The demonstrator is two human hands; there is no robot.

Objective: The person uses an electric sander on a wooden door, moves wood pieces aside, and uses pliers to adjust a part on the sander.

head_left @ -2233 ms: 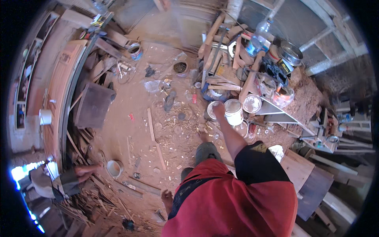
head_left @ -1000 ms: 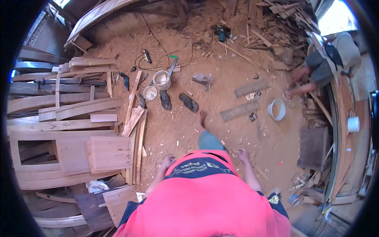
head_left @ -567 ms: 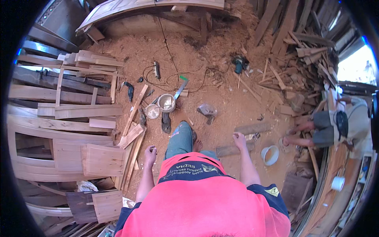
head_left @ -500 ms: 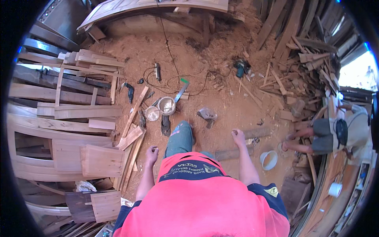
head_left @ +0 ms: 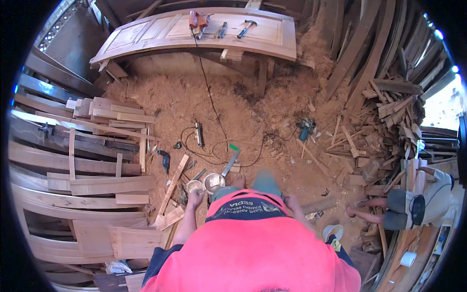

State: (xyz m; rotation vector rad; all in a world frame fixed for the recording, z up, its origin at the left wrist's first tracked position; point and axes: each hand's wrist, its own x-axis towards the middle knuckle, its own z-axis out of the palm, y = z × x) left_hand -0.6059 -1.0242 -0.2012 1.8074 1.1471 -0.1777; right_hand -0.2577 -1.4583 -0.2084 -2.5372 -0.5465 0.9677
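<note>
The small metal tin (head_left: 194, 185) sits on the sawdust floor (head_left: 253, 112) right at my feet, and that's my landmark here. My left hand (head_left: 197, 196) is down on its near rim, fingers curled over the edge; can't really tell if I'm gripping it or just touching, since my knuckles hide the contact. Just to the right of the tin, touching or nearly so, is a second, shinier round metal can (head_left: 214, 182). My right hand (head_left: 291, 201) is well off to the right of the tin, past my knee, hanging loose with nothing in it as far as I can see; fingers are partly hidden by my shirt.

A handsaw with a green handle (head_left: 231, 160) lies just beyond the cans, angled up and right. A long wood slat (head_left: 173, 183) leans diagonally just left of the tin, with a stack of planks (head_left: 102, 180) further left. Black cable (head_left: 209, 97) snakes away from the tin toward the door panel on trestles (head_left: 146, 34) at the far end. Far right of the tin, another person (head_left: 413, 204) crouches by the scrap pile (head_left: 384, 126).
</note>
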